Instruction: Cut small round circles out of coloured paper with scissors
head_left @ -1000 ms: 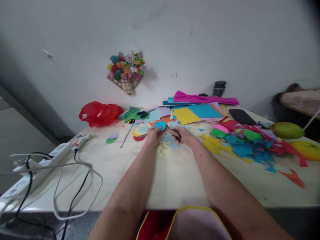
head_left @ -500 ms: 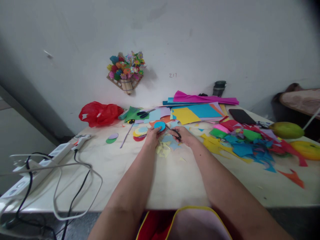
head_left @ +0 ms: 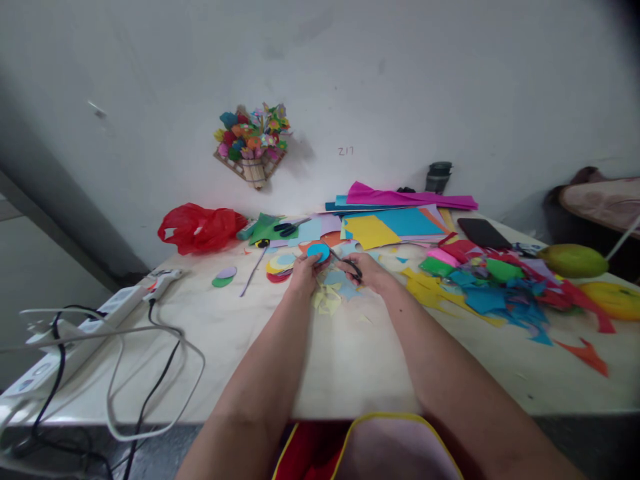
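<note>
Between the fingers of my left hand [head_left: 304,270] is a blue paper circle [head_left: 319,251]. My right hand [head_left: 367,271] is wrapped round the handles of black scissors [head_left: 354,267], whose blades point left to the edge of the circle. How wide the blades are apart is too small to tell. Just left of my left hand lie overlapping paper circles [head_left: 278,266] in yellow, red and pale blue. Pale yellow paper scraps [head_left: 327,300] and light blue scraps [head_left: 347,287] lie under and in front of my hands.
Coloured sheets [head_left: 395,227] lie at the back, near a second pair of scissors [head_left: 291,227]. Paper offcuts [head_left: 493,287] heap up on the right beside a black tablet-like object [head_left: 484,233] and yellow-green fruit [head_left: 573,260]. A red plastic bag [head_left: 200,229] and power strip [head_left: 83,337] are left.
The blue circle and my left fingers have shifted very slightly to the left. My right hand with the scissors stays almost where it was.
</note>
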Available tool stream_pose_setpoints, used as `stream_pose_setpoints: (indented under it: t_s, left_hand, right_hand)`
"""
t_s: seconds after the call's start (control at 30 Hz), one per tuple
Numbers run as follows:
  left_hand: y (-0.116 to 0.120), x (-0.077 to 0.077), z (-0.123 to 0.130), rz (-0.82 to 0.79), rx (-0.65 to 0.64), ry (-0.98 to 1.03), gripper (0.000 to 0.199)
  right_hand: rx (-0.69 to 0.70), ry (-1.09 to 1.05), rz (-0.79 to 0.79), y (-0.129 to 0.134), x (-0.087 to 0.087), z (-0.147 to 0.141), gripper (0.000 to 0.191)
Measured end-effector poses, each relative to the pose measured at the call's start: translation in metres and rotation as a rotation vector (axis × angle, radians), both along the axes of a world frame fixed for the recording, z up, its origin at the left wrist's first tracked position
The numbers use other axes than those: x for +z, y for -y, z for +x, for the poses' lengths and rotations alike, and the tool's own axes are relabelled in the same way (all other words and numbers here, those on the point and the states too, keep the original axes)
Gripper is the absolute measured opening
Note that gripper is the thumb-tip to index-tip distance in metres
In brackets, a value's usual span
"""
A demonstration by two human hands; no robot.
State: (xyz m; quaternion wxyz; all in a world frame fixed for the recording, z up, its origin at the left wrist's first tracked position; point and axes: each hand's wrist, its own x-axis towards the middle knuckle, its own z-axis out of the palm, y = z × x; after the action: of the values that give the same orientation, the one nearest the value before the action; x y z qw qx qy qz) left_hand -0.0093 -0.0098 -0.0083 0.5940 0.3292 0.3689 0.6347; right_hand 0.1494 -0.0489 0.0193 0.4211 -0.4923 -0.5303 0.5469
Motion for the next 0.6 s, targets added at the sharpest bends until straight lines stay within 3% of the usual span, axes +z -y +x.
stream_pose_setpoints:
  t_s: [0.4, 0.6]
  left_hand:
    - [0.001, 0.001, -0.002, 0.007, 0.017, 0.000, 0.019]
    - [0.000, 0.000, -0.002, 0.013, 0.071, -0.016, 0.019]
  right_hand:
    - [-0.027, 0.025, 0.008, -0.005, -0.004, 0.002, 0.025]
    - [-0.195, 0.232, 0.045, -0.016, -0.013, 0.004, 0.028]
